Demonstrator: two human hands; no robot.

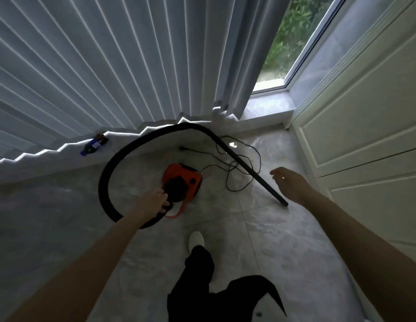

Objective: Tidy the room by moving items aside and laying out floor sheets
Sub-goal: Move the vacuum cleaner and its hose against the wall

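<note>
Black trouser legs [197, 275] fill the bottom centre of the frame, with one white shoe [196, 239] stepping forward onto the pale grey marble-look floor tiles [260, 240]. Both bare forearms reach up into the middle of the shot.

Left hand [153, 202] is down on the small orange-and-black canister vacuum [182, 184] sitting on the floor at centre frame, fingers curled around the dark handle part at its near end, right where the hose joins. From there the thick black ribbed hose [104, 182] loops out to the left, arcs up along the bottom of the curtain, then runs down to the right as a straight black rigid tube [248, 168] whose end rests on the tiles just beside the right wrist.

Right hand [288, 182] hovers in the air at centre right, fingers loose and spread, holding nothing.

Thin black power cord [237, 159] lies tangled on the floor between the vacuum and the tube. Long white pleated curtain [109, 66] covers the upper left. Small dark bottle with a blue label [94, 145] lies on the raised ledge under it. Glass window [293, 38] showing greenery is at top right, and white panelled cabinet doors [365, 112] run down the right edge.
</note>
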